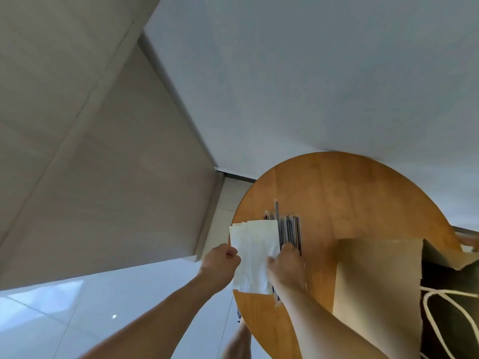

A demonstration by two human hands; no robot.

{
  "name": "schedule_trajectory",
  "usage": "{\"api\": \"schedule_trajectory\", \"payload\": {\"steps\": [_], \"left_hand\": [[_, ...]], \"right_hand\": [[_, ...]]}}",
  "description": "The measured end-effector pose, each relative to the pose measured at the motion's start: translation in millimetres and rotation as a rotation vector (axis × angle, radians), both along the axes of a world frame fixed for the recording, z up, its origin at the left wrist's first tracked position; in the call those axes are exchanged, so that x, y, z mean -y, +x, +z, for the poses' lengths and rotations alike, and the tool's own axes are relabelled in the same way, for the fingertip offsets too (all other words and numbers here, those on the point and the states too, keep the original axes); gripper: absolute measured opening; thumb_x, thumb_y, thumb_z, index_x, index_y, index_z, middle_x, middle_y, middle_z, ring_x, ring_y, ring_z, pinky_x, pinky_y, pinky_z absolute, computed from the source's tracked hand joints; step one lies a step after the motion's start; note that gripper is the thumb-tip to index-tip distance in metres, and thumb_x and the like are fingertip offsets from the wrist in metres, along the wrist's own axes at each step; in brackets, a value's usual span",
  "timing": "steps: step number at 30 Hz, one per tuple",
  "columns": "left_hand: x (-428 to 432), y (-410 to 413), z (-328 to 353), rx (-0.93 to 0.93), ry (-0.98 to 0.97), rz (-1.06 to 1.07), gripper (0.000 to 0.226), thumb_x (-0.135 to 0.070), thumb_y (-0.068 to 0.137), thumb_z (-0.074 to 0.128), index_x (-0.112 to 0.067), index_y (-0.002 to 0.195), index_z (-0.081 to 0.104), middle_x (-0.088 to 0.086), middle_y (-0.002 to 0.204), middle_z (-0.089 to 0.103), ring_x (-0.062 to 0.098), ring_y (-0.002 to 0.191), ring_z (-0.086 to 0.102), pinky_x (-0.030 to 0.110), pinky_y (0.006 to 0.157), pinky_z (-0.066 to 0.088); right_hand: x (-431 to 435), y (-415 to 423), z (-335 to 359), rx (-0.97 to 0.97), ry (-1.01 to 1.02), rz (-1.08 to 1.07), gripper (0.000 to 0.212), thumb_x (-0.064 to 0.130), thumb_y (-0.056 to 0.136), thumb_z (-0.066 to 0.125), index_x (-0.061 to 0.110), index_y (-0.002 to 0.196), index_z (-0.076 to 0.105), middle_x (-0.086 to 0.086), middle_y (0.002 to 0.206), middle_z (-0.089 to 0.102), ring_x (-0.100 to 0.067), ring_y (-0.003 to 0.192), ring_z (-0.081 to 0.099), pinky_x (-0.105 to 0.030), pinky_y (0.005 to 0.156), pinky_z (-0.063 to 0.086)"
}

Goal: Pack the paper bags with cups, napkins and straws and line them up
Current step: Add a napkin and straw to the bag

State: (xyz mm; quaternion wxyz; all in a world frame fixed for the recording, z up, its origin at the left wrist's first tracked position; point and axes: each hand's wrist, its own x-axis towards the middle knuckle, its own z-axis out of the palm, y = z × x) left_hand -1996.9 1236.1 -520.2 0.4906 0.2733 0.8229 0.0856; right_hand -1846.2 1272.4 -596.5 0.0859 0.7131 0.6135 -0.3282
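Note:
White napkins point(255, 251) lie fanned at the left edge of a round wooden table point(344, 193). My left hand point(220, 263) pinches their left edge. My right hand point(286, 265) rests on their right side, fingertips touching a bundle of dark wrapped straws point(289, 229) that lies beside the napkins. A brown paper bag point(375, 286) with white cord handles stands open at the right, its inside dark. No cup is in view.
A white wall runs behind the table and a beige panel fills the left. Pale glossy floor tiles show below left. The table's left edge is right under the napkins. A small part of another person's hand point(469, 240) shows at the far right.

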Motion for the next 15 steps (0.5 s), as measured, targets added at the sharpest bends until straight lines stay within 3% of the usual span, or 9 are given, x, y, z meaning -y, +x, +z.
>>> {"api": "schedule_trajectory", "payload": {"steps": [4,7,11,15], "left_hand": [[0.1,2.1,1.3,0.026,-0.005,-0.009,0.011,-0.015,0.096,0.051,-0.019,0.103,0.058,-0.003,0.103,0.062,0.019,0.094,0.065,0.017,0.069,0.051],[-1.8,6.9,0.9,0.049,-0.002,-0.014,0.027,-0.015,0.097,0.05,-0.014,0.122,0.058,-0.001,0.115,0.06,0.016,0.099,0.062,0.019,0.078,0.052],[-6.1,12.0,2.2,0.075,0.032,0.035,0.038,-0.02,0.097,0.054,-0.015,0.134,0.05,-0.002,0.118,0.058,0.017,0.105,0.059,0.026,0.088,0.05],[-9.6,15.5,-0.4,0.192,0.026,0.199,0.04,-0.031,0.096,0.059,-0.018,0.133,0.049,-0.002,0.12,0.058,0.019,0.109,0.056,0.038,0.1,0.048]], "right_hand": [[0.7,3.7,-0.7,-0.024,0.023,0.001,0.027,0.026,0.098,0.053,0.017,0.123,0.048,0.0,0.104,0.069,-0.016,0.084,0.069,-0.033,0.069,0.061],[-0.4,6.5,0.7,-0.131,0.04,-0.059,0.019,0.022,0.097,0.055,0.019,0.116,0.053,0.006,0.101,0.069,-0.013,0.075,0.069,-0.028,0.06,0.06],[-6.3,9.2,10.6,-0.352,0.025,-0.165,0.006,0.02,0.091,0.063,0.017,0.097,0.063,0.009,0.08,0.065,-0.01,0.069,0.064,-0.025,0.061,0.059],[-4.9,13.1,23.5,-0.705,-0.152,-0.372,0.003,0.012,0.085,0.067,0.011,0.087,0.065,-0.006,0.082,0.068,-0.028,0.082,0.066,-0.04,0.073,0.058]]}}
